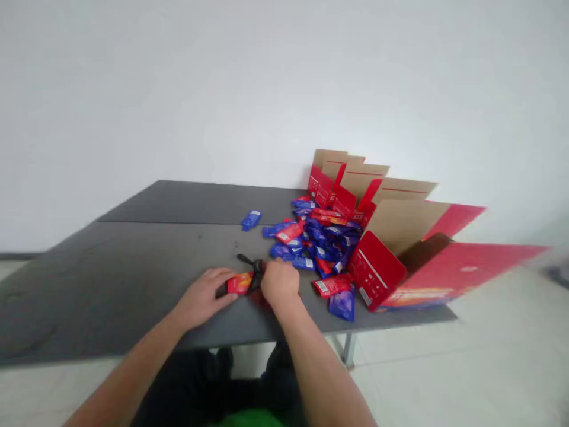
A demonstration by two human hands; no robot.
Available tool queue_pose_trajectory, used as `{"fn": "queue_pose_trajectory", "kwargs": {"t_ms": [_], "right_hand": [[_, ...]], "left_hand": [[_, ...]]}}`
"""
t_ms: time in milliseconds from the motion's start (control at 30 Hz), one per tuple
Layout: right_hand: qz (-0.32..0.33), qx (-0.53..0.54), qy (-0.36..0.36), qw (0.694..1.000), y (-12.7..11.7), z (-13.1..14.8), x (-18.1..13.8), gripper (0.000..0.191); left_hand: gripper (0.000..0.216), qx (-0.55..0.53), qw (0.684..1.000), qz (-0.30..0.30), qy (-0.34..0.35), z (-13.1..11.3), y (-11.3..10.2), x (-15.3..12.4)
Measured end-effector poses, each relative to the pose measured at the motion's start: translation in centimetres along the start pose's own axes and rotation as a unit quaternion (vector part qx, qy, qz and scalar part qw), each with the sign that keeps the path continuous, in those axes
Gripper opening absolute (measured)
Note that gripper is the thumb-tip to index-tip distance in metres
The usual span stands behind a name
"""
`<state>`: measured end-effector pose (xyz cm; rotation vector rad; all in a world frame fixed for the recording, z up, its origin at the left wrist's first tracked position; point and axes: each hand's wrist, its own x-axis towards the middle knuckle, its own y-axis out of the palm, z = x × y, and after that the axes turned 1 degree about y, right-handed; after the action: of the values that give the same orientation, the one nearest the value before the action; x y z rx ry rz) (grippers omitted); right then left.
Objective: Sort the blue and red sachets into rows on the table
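My left hand (205,295) rests on the dark grey table (133,261) with its fingers closed on the left end of a red packet (240,283). My right hand (280,283) is curled closed at the packet's right end, beside a black strap-like piece (251,265) that crosses the packet. What the right fingers grip is hidden by the hand itself. To the right lies a heap of red and blue packets (320,240).
An open red cardboard box (402,267) lies on its side at the table's right end. More open red boxes (351,190) stand behind the heap. A single blue packet (251,219) lies apart toward the middle. A white wall is behind; pale floor is below.
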<state>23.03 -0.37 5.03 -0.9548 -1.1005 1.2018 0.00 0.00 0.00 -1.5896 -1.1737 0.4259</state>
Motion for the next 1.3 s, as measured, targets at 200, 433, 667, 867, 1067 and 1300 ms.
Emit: {"fn": "queue_pose_trajectory", "kwargs": {"t_ms": [200,433,667,867,1067,1300], "right_hand": [[-0.002,0.06,-0.178,0.982,1.4,5.6,-1.4,0.021],[0.002,0.028,0.007,1.0,1.2,-1.0,-1.2,0.027],[-0.026,0.042,-0.113,0.992,-0.4,2.2,-1.0,0.024],[0.001,0.051,-0.071,0.996,1.8,2.0,-0.7,0.023],[0.007,0.002,0.009,1.0,-0.5,-0.6,-0.3,0.025],[0.006,0.053,-0.16,0.986,0.9,4.1,-1.1,0.027]], "left_hand": [[0.027,-0.011,1.0,0.022,0.004,0.1,-0.3,0.0],[0.049,-0.014,1.0,0.006,-0.022,0.2,0.0,-0.1],[0.035,-0.02,1.0,0.013,-0.015,0.5,0.0,0.0],[0.037,-0.02,1.0,0.008,-0.012,0.0,-0.2,0.0],[0.047,-0.029,0.999,-0.002,-0.018,-0.3,-0.3,-0.1],[0.027,-0.033,0.999,0.009,-0.011,0.1,0.0,0.1]]}}
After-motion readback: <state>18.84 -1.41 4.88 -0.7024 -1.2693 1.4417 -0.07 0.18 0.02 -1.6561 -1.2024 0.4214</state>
